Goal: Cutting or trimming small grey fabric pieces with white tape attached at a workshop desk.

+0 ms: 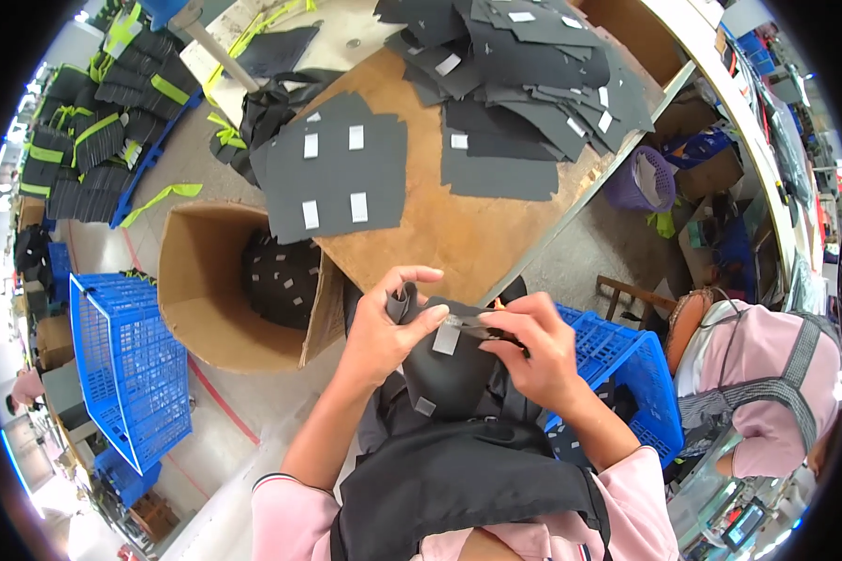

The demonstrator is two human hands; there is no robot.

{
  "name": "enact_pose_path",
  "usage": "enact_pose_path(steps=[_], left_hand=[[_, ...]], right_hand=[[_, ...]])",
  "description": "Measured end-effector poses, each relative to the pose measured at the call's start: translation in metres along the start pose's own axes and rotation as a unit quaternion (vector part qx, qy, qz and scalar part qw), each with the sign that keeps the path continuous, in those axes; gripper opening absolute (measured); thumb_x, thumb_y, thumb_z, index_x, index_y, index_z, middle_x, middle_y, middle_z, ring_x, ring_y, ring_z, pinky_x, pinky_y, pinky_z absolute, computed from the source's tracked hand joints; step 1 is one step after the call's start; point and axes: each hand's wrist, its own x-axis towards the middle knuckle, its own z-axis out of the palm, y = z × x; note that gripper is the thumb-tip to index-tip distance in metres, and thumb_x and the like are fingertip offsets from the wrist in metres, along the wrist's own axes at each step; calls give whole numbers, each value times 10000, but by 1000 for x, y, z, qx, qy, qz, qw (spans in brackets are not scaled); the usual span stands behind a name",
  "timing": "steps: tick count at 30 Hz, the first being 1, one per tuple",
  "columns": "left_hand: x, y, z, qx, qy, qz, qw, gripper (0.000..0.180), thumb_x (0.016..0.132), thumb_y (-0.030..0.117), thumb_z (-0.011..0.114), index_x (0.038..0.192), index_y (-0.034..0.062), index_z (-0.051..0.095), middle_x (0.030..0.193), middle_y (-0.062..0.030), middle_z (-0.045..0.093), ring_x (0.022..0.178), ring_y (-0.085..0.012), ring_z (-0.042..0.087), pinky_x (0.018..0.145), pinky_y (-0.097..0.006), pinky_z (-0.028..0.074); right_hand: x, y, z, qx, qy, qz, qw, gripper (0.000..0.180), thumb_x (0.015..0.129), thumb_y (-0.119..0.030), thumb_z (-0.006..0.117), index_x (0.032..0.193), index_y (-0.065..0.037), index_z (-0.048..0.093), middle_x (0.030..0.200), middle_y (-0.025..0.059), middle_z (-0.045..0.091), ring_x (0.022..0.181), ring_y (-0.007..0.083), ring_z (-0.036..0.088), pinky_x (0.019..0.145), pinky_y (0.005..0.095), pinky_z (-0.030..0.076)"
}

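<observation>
A dark grey fabric piece (444,379) with white patches hangs bent over my lap, at the near corner of the brown table. My left hand (384,327) pinches its folded upper edge between thumb and fingers. In my right hand (535,344) is a small metal tool (475,329) that looks like thread snips, with a bit of orange above the fingers. Its tip touches the cloth beside the upper white patch (446,338). My right fingers hide most of the tool.
On the brown table (440,252) lie a flat panel (332,173) at left and a loose pile of panels (533,79) at the back. A cardboard box (225,280) and blue crate (131,365) stand left; another blue crate (617,365) and a person (767,374) are right.
</observation>
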Motion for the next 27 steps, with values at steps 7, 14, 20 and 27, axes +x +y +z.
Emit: enact_pose_path(steps=[7,14,20,27], left_hand=[[62,40,-57,47,177,133,974,380,687,107,762,1021,60,587,963,-49,585,872,-155,530,809,-284,429],[147,37,-141,429,424,136,786,970,668,332,764,1420,165,175,1470,-196,108,1358,-362,118,1067,-497,177],[127,-16,-96,596,330,184,709,671,708,210,714,1305,149,413,1463,-137,175,1336,-365,175,1035,-558,169],[108,-33,-14,-7,113,156,981,420,841,37,576,1242,5,458,1215,-132,474,1030,-182,531,846,-290,462]], right_hand=[[66,70,-6,-52,75,95,991,334,716,-78,695,1023,-75,563,839,80,494,671,227,546,590,334,460],[110,131,19,-255,-51,107,960,473,687,-156,714,1119,-128,525,969,84,501,769,294,597,653,389,487],[101,146,37,-335,-183,25,924,381,694,-147,672,1028,-40,523,960,104,498,676,294,623,574,403,506],[101,159,24,-208,-55,-73,974,341,725,-64,623,1050,-47,521,1075,90,526,703,332,613,596,405,518]])
